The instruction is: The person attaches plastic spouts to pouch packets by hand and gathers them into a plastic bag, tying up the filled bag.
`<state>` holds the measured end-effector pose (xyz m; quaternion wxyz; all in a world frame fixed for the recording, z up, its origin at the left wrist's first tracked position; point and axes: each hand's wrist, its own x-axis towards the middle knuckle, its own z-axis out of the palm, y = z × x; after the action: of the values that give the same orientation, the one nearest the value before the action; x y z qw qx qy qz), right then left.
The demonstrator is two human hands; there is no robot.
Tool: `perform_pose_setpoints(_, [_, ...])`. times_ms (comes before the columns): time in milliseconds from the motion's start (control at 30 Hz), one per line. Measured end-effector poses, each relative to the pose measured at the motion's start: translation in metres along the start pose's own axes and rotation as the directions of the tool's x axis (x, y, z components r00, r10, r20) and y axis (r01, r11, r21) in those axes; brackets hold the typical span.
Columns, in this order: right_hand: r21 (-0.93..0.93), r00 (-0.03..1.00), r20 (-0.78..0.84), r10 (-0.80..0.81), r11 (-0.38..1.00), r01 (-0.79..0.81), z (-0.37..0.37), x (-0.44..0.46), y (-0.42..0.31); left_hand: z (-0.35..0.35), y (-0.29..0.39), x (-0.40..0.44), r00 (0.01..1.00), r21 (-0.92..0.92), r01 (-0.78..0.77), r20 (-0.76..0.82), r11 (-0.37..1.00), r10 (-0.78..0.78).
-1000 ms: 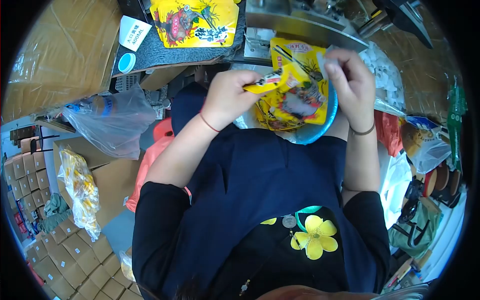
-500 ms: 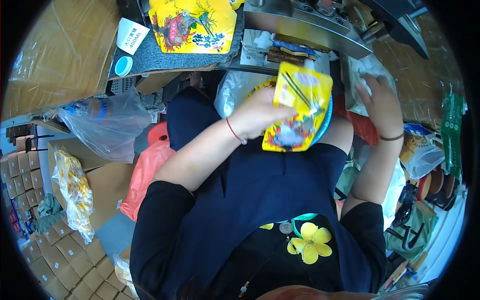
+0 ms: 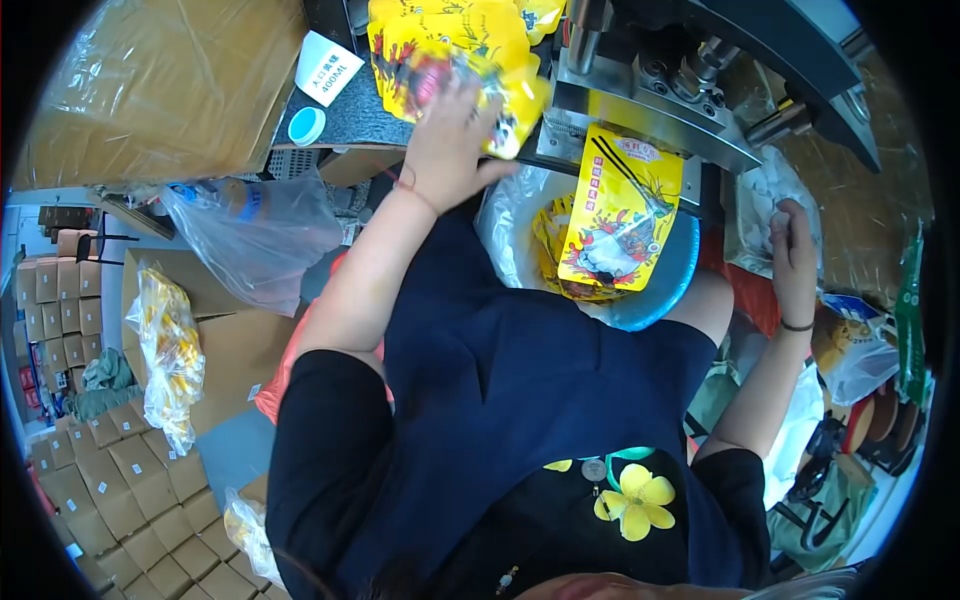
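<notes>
My left hand lies over a stack of yellow printed pouches, its fingers stretched out and blurred, its thumb apart. Under the fingers the top pouch is smeared by motion. Another yellow pouch hangs at the front of the metal press, its upper edge at the press and its lower part over a blue basin. More pouches lie in that basin. On the right, my right hand is at a box lined with clear plastic holding small white pieces. Its fingers are pinched; what they hold is too small to name.
A white paper cup and a light-blue lid stand beside the stack. Large taped cartons flank the bench. A clear plastic bag hangs at left; stacked boxes fill the floor behind.
My left hand has let go of the pouch, now at the press, and moved up-left onto the stack. My right hand has lowered and its fingers have closed. The view has shifted slightly.
</notes>
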<state>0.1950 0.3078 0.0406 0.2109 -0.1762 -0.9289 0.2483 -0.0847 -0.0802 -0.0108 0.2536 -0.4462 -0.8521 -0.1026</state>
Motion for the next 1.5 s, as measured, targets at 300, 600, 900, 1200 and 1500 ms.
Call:
perform_pose_setpoints(300, [0.083,0.981,-0.138,-0.138,0.985,0.15,0.043,-0.005,-0.097,-0.043,0.066,-0.022,0.862,-0.775,0.504,0.425,0.381,-0.276])
perform_pose_setpoints(600, [0.299,0.745,0.659,-0.103,0.945,-0.134,-0.003,-0.028,-0.061,-0.022,0.08,-0.05,0.758,-0.758,0.644,0.613,0.104,-0.223])
perform_pose_setpoints(900, [-0.179,0.645,0.764,0.009,0.963,0.199,0.082,-0.142,0.015,-0.031,0.094,-0.064,0.649,-0.629,0.726,0.76,-0.278,-0.028])
perform_pose_setpoints(1200, [-0.012,0.828,0.51,-0.235,0.96,0.28,0.099,-0.145,-0.015,-0.025,0.123,-0.05,0.705,-0.656,0.687,0.706,-0.314,0.066])
perform_pose_setpoints(1500, [-0.252,0.676,0.733,0.081,0.954,0.16,0.217,-0.078,0.016,-0.088,0.106,-0.036,0.929,-0.509,0.328,0.328,-0.796,0.173])
